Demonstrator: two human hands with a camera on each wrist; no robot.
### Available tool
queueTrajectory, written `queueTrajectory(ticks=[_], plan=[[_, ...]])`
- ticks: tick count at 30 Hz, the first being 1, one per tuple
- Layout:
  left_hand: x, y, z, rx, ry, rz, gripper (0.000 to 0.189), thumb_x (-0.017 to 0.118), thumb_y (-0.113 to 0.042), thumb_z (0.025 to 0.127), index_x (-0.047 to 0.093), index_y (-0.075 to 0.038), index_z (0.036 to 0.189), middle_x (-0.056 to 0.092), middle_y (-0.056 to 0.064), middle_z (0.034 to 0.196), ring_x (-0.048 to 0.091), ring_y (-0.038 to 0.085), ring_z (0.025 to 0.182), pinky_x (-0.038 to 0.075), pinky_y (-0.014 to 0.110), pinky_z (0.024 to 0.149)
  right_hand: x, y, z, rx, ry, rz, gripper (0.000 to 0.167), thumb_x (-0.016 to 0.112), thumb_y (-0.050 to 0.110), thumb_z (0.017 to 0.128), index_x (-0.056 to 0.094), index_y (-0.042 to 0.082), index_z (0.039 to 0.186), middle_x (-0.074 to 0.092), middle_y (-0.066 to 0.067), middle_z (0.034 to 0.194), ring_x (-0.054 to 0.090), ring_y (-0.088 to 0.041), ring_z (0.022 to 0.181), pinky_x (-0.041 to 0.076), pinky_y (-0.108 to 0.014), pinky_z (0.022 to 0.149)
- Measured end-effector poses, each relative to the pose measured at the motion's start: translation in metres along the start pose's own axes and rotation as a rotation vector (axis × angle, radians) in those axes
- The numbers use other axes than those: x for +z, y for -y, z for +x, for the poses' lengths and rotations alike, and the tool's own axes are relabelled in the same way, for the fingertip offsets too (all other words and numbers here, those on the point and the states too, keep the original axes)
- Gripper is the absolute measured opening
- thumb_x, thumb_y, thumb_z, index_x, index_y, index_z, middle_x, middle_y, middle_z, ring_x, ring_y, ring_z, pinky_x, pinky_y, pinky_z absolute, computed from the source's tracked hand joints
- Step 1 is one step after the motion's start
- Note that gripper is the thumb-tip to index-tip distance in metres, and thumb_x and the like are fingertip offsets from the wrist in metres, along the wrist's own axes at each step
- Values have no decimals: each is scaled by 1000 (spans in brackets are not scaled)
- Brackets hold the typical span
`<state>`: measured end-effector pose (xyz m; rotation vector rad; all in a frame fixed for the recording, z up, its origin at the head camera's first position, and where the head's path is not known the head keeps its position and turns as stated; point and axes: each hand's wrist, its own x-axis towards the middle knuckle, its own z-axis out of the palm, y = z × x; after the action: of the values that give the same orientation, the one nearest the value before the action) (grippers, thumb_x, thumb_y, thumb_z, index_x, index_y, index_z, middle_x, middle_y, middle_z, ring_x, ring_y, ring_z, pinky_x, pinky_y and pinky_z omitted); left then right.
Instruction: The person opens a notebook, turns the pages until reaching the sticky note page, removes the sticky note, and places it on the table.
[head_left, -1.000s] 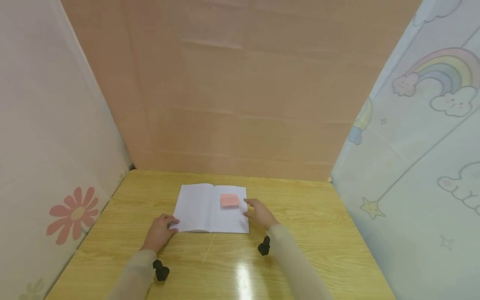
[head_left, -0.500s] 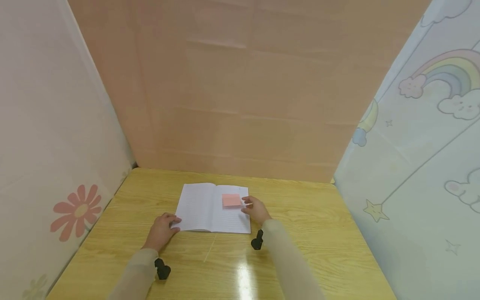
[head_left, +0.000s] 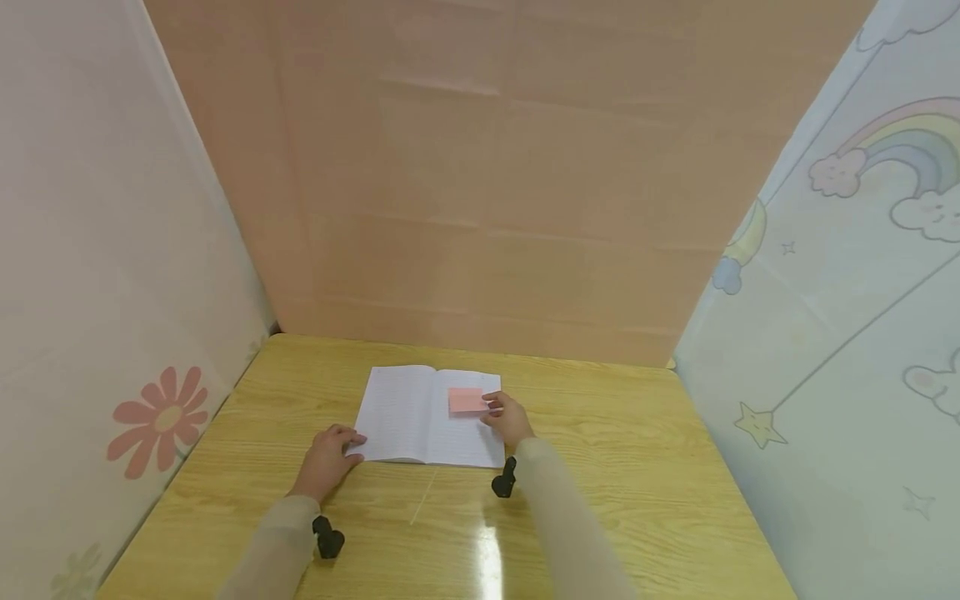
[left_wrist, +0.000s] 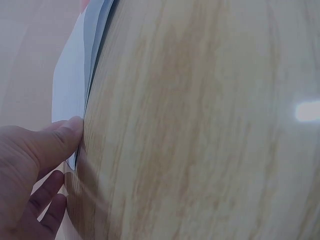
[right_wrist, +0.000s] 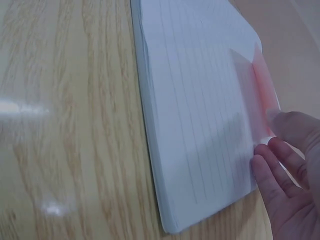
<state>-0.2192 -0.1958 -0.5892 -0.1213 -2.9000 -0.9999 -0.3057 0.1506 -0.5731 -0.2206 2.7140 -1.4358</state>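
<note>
An open lined notebook point(head_left: 397, 417) lies on the table, its pages white. On its right page is a pink sticky note point(head_left: 466, 400), seen at a slant in the right wrist view, where the note point(right_wrist: 264, 82) stands up off the paper. My right hand point(head_left: 508, 417) pinches the note's right edge between thumb and fingers. At the notebook's near left corner is my left hand point(head_left: 327, 460). In the left wrist view its thumb point(left_wrist: 62, 140) lies along the corner, with the index finger mostly hidden behind, and they hold the corner between them.
The wooden table point(head_left: 637, 500) carries a bright glare patch near its front. A brown paper panel point(head_left: 480, 208) stands behind it. Patterned cloth walls rise at the left point(head_left: 90, 250) and right point(head_left: 847, 333).
My right hand has moved left from beside the notebook to the pink note and taken its edge. The left hand stays at the corner. The head view has shifted slightly.
</note>
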Motion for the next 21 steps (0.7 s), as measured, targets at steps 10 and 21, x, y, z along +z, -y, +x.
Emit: queueTrajectory(ticks=[10, 21], plan=[[-1, -3, -1, -7, 10, -3, 23, 77, -10, 81, 73, -10, 103, 61, 14, 114, 53, 39, 112, 45, 56, 95, 14, 2, 9, 58, -84, 8, 25, 72, 2, 84, 66, 7, 107, 67, -15, 103, 66, -29, 96, 56, -41, 82], [-3, -4, -1, -27, 20, -6, 23, 76, -10, 82, 73, -10, 105, 60, 13, 117, 52, 37, 114, 44, 54, 97, 20, 1, 9, 78, -156, 6, 15, 71, 0, 84, 66, 4, 98, 66, -12, 95, 64, -25, 90, 54, -38, 78]])
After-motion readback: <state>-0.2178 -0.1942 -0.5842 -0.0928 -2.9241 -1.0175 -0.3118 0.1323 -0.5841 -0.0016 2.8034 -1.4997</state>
